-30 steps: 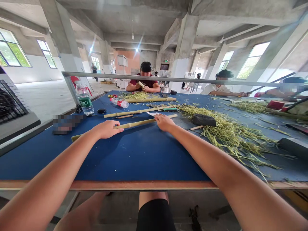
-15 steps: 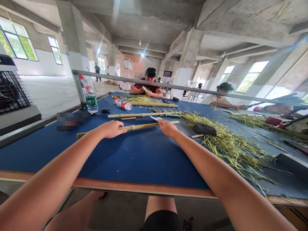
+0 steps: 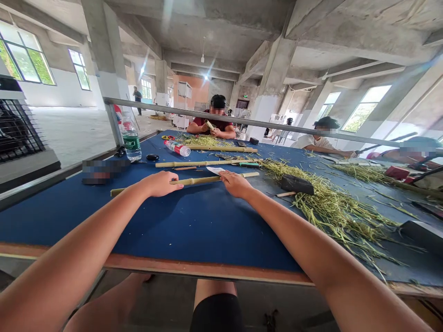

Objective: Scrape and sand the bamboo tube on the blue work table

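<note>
The left hand [image 3: 159, 184] is partly closed. Its fingers curve over a long bamboo stick [image 3: 195, 181] and grip it near the middle. The right hand [image 3: 236, 184] is more open: it lies on top of the same stick, close to the far end, and the fingers are a little spread. The stick lies across the blue tabletop [image 3: 138, 230], almost level in front of the person, and both hands are touching it. A small white paper [image 3: 214, 170] lies just beside the right hand, but I cannot tell if it touches the stick.

Behind the hands there are two other bamboo sticks [image 3: 207, 163]. To the right, a black mallet [image 3: 296, 184] lies on a big heap of green shavings [image 3: 332, 207]. On the left, a water bottle [image 3: 131, 143] stands upright with a green label [image 3: 132, 142], and a plastic bottle [image 3: 177, 148] with a red label [image 3: 179, 149] lies on its side. The writing on both labels is too small to read. Small scissors [image 3: 168, 138] with red and yellow handles lie farther away. Across the tabletop, a seated person [image 3: 214, 122] holds a short piece of bamboo in both hands.
</note>
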`<state>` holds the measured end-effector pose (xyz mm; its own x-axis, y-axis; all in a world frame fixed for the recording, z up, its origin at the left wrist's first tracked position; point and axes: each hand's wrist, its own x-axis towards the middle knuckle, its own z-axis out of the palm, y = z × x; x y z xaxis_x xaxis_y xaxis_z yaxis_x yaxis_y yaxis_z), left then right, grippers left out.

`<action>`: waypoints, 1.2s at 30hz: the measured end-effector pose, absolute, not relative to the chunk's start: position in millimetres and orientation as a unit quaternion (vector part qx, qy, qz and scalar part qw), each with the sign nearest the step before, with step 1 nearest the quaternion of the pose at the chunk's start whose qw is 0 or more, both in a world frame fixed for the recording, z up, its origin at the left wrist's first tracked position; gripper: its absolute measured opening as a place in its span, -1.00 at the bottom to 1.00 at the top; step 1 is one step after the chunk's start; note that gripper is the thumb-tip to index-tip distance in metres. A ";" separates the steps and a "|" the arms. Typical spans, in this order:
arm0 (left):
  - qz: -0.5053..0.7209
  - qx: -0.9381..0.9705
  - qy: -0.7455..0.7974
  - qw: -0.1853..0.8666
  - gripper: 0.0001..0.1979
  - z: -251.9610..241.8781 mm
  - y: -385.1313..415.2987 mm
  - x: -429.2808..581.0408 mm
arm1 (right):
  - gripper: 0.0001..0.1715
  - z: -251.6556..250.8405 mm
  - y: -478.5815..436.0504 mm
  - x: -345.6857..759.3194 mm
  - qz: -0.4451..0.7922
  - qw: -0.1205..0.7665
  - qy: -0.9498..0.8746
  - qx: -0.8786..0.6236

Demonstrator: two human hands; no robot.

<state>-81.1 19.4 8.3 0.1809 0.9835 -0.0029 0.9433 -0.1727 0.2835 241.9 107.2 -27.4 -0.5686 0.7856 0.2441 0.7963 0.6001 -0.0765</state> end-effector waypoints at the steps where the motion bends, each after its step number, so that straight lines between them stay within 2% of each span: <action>1: 0.090 0.759 0.636 0.112 -0.42 8.3 19.4 -81.2 | -0.38 -26.9 108.9 244.7 -0.020 0.125 -0.879 -0.459; 7: 0.092 0.765 0.629 0.104 -0.44 7.6 18.8 -81.4 | -0.38 -31.5 115.5 250.2 -0.022 0.123 -0.859 -0.497; 18: 0.091 0.768 0.625 0.107 -0.46 7.4 19.5 -81.1 | -0.39 -31.0 100.7 235.0 -0.021 0.137 -0.891 -0.433; 36: 0.091 0.764 0.630 0.106 -0.42 8.8 19.5 -80.0 | -0.37 -34.8 106.2 240.0 -0.048 0.138 -0.894 -0.423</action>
<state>-80.0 19.5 8.8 0.1890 0.9820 0.0053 0.9432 -0.1831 0.2771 240.0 106.2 -34.8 -0.6046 0.7428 0.2876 0.7695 0.6379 -0.0300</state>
